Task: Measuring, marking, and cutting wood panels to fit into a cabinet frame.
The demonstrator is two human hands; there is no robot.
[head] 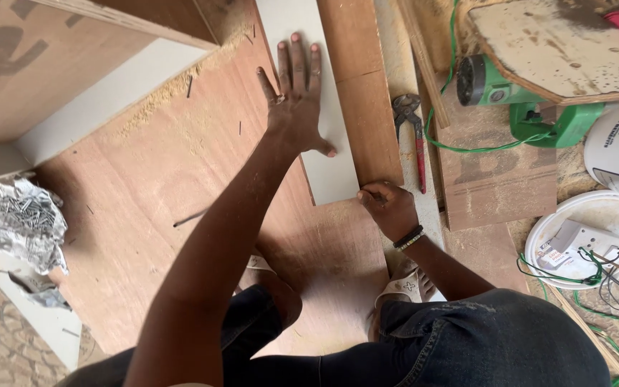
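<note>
My left hand (296, 100) lies flat with fingers spread, pressing down on a pale grey board (331, 172) and the brown plywood sheet (159, 179) beside it. My right hand (388, 206) is closed at the near end of a narrow brown wooden strip (360, 86) that lies along the grey board's right side. Whether it pinches a small thing there I cannot tell. A beaded band circles my right wrist. My knees and a sandalled foot (406, 287) rest on the plywood below.
Pliers with red handles (413, 132) lie right of the strip. A green power tool (524, 100) with green cord sits under a dusty board at top right. Crumpled newspaper holding nails (19, 222) lies at left. White lids and a small electrical box (582, 240) are at right.
</note>
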